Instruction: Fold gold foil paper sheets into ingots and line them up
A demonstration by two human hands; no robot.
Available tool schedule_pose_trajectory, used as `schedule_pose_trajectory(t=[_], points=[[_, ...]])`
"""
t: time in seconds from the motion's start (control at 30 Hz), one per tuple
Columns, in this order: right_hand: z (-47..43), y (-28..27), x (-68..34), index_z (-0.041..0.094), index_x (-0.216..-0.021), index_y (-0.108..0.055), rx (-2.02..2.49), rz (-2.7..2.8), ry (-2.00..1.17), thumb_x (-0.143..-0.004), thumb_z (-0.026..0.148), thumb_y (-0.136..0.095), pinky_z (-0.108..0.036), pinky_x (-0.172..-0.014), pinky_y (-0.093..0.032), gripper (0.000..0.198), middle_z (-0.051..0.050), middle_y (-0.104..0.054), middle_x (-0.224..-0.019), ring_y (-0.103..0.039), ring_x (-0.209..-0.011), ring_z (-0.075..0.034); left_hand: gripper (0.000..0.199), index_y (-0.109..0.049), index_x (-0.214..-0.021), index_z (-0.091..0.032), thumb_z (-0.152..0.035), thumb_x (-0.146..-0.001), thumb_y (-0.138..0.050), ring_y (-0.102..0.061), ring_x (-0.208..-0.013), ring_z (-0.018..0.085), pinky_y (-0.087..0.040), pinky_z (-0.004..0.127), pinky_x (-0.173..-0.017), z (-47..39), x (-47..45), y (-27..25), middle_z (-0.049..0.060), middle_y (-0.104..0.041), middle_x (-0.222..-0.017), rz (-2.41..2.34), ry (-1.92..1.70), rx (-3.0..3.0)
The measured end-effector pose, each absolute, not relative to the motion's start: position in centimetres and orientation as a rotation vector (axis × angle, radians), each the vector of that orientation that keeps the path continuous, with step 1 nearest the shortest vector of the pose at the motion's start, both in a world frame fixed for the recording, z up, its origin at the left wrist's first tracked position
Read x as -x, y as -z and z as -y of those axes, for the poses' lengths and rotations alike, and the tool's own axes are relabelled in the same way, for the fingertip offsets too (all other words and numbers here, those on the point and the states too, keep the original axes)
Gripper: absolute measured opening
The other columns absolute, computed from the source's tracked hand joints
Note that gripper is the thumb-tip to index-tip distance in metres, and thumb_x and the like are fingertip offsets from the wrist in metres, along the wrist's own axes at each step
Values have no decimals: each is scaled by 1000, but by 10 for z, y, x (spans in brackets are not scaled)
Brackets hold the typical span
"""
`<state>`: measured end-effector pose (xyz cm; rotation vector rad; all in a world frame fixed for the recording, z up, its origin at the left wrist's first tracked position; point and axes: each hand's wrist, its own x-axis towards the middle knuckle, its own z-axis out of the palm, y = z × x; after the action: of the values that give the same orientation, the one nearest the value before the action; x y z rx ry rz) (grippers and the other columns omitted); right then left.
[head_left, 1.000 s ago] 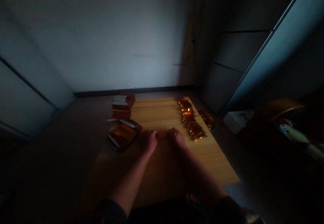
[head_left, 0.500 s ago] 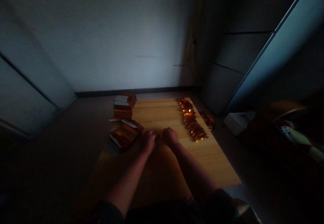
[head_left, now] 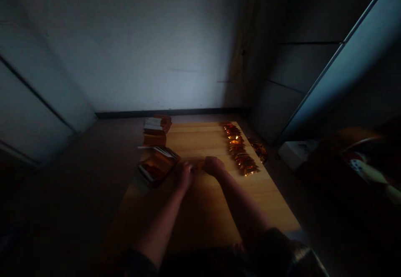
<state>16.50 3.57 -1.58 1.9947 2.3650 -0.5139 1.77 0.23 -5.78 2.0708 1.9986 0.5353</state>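
Note:
My left hand (head_left: 184, 174) and my right hand (head_left: 214, 166) are closed, close together over the middle of the table. A small, dim, copper-brown piece of foil paper (head_left: 198, 165) spans the gap between them; its shape is hard to make out. Left of my left hand lies a pile of copper-coloured foil paper (head_left: 158, 167) with white edges showing. Another foil stack (head_left: 154, 138) lies behind it at the table's far left corner. To the right of my right hand runs a row of shiny folded foil pieces (head_left: 238, 148), packed against each other.
The wooden table (head_left: 263, 202) stands near a pale wall (head_left: 175, 59). Beyond its right edge, more shiny foil pieces (head_left: 258, 149) sit low down. A white box (head_left: 294, 153) is on the floor farther right, beside a dark heap with patterned cloth. The room is dim.
My hands have moved slightly apart, with more of the brown piece showing between them. The whole view has shifted a little; the foil piles and the row look unchanged.

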Motion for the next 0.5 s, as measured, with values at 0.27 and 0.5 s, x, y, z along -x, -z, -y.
schedule_pose_trajectory(t=[0.27, 0.5], points=[[-34, 20, -154, 16, -114, -60, -2101, -2297, 497, -67, 69, -62, -34, -79, -50, 71, -17, -65, -112, -64, -100, -28, 26, -72, -96, -27, -18, -81, -54, -58, -92, 19, -44, 28, -80, -2, -17, 58, 5, -67, -91, -2053, -514, -2074], [-45, 24, -158, 17, -110, -63, -2116, -2237, 604, -65, 54, -73, -28, -76, -50, 59, -14, -66, -111, -65, -98, -25, 24, -73, -95, -25, -21, -82, -53, -58, -92, 20, -44, 30, -81, -1, -18, 56, 5, -66, -92, -2035, -513, -2071]])
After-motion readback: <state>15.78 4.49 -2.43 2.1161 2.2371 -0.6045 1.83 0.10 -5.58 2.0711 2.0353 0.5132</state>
